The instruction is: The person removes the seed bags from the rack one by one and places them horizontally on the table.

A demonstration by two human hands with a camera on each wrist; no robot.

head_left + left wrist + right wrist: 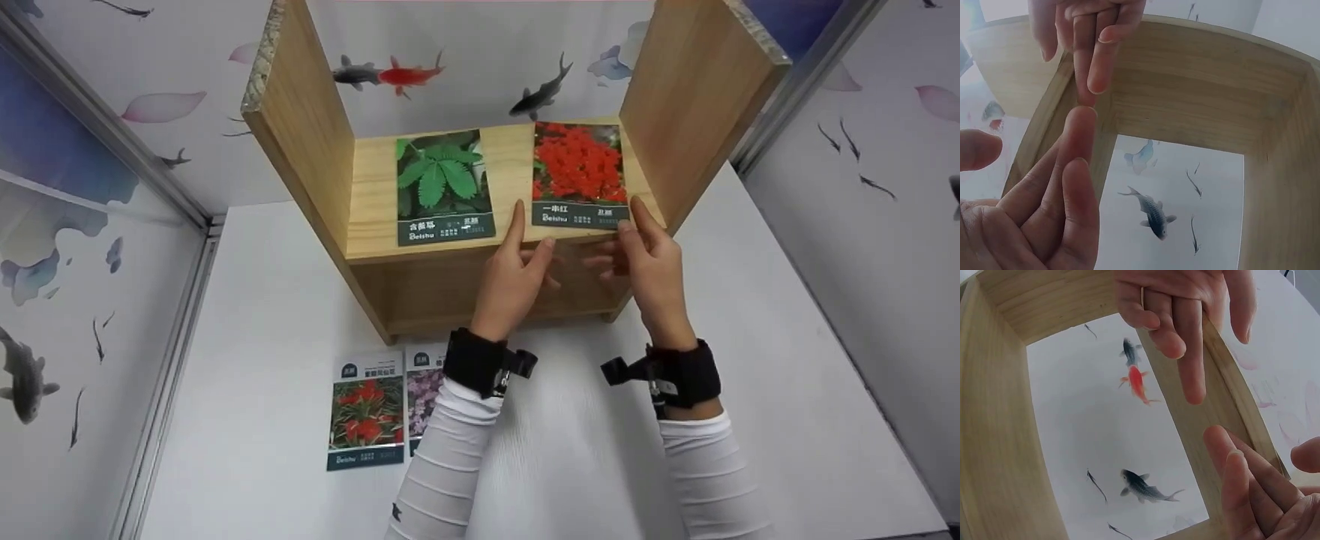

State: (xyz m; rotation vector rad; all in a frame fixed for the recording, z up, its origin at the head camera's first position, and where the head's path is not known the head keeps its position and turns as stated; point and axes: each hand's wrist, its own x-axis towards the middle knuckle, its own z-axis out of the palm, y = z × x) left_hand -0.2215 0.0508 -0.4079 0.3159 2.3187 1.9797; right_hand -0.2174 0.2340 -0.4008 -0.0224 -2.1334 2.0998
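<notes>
A seed packet with red flowers lies face up on the right part of a wooden shelf board. To its left, a seed packet with green leaves lies on the same board. My left hand is at the board's front edge, its index finger straight and slightly apart from the red-flower packet's left side. At that packet's lower right corner is my right hand, thumb and index finger extended; whether they touch it is unclear. Both hands' other fingers reach below the board, fingertips close together in the wrist views.
Tall side panels rise at both ends of the wooden shelf unit. On the white table in front lie a red-flower packet and a purple-flower packet, partly hidden by my left forearm. Fish-patterned walls surround the table.
</notes>
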